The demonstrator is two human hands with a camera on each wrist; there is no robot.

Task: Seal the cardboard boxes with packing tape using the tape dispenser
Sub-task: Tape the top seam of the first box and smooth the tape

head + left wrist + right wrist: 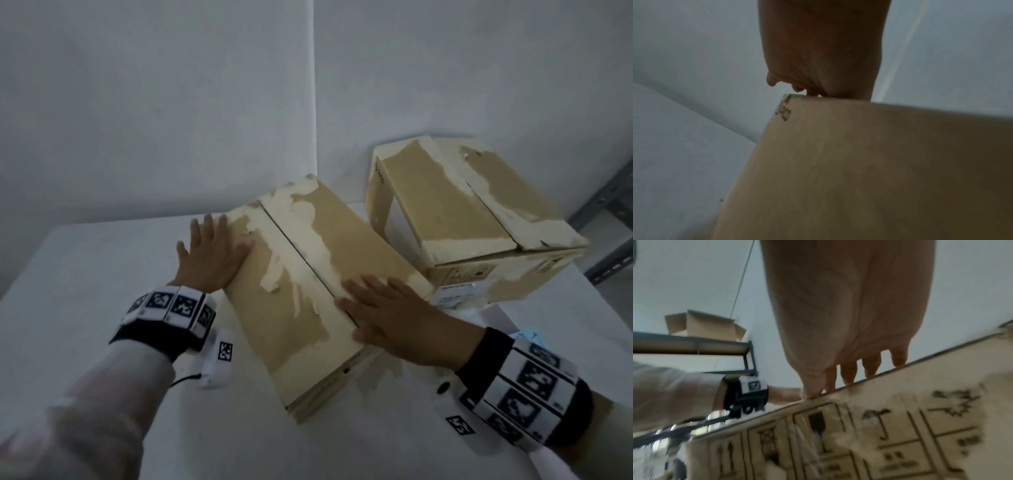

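The nearer cardboard box [291,291] lies at an angle in the middle of the white table [96,274], flaps closed, its top torn pale along the centre seam [301,253]. My left hand [212,253] lies flat with straight fingers over the box's far left edge; in the left wrist view the palm [818,56] sits above the box's side [859,162]. My right hand [387,315] presses flat on the near right part of the top, beside the seam. The right wrist view shows its fingers [849,373] on the edge above printed handling symbols [879,426]. No tape dispenser is in view.
A second cardboard box [479,212] with a scuffed top stands at the back right, close to the first. A grey metal shelf [609,222] is at the right edge; in the right wrist view it carries an open box [701,326]. White walls close off the back.
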